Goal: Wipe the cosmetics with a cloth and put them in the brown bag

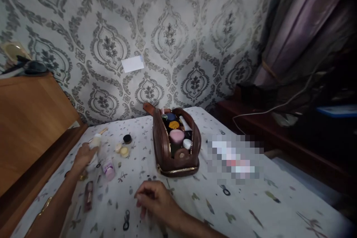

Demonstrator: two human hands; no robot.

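Note:
My left hand (86, 154) is at the left of the patterned cloth, its fingers closed on a whitish item that I cannot make out, beside a cream-topped container (96, 140). My right hand (156, 199) hovers in front of the bag with curled fingers; nothing shows in it. The brown bag (175, 167) stands unzipped at the middle, holding several jars and tubes, among them a pink-lidded jar (177, 136) and a white-lidded one (187, 143). Right of my left hand lies a purple-and-pink bottle (108, 169). A dark pink tube (88, 195) lies nearer.
A black-lidded jar (127, 139) and a small yellow jar (124, 152) sit left of the bag. A wooden cabinet (36, 119) borders the left side. To the right are a blurred-out item (234, 159) and a white cable (267, 112).

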